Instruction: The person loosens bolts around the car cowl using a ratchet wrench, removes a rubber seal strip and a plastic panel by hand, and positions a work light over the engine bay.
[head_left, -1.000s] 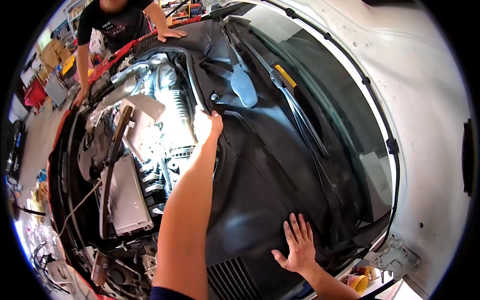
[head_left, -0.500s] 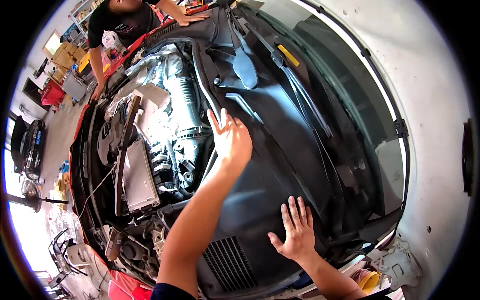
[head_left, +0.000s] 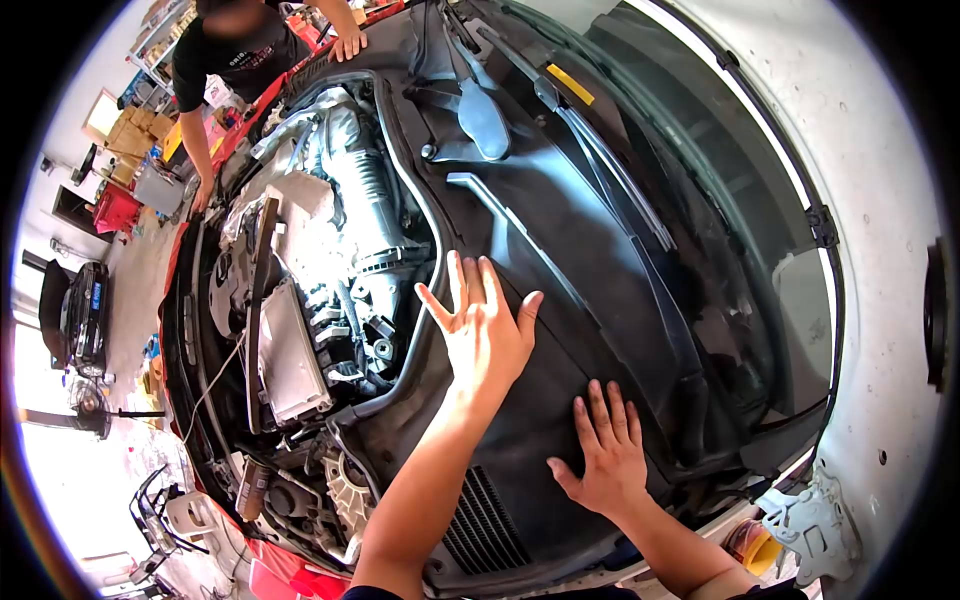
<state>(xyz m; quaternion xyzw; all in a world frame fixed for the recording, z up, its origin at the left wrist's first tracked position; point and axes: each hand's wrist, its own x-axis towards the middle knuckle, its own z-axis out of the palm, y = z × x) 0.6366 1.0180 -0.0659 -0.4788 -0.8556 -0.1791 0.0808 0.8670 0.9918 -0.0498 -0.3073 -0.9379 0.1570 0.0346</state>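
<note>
My left hand (head_left: 485,335) lies spread, palm down, on the black plastic cowl cover (head_left: 560,340). Its outer fingers are close to the rubber seal (head_left: 436,225) that edges the engine bay. To its right, my right hand (head_left: 608,458) rests flat on the same cover with the fingers apart. Neither hand grips anything. A vent grille (head_left: 485,525) in the cover sits below my hands, partly behind my left forearm. Wiper arms (head_left: 600,170) run along the cover's right side towards the windshield (head_left: 700,180).
Left of the cover, the open engine bay shows an intake hose (head_left: 365,195) and a flat grey box (head_left: 290,350). A co-worker (head_left: 240,60) leans over the far side, hands on the car. The white raised hood (head_left: 850,130) and its hinge (head_left: 815,525) are at right.
My left hand has moved from the rubber seal down and right onto the cover, its fingers spreading. My right hand stays flat. The co-worker's hand on the cover has shifted left.
</note>
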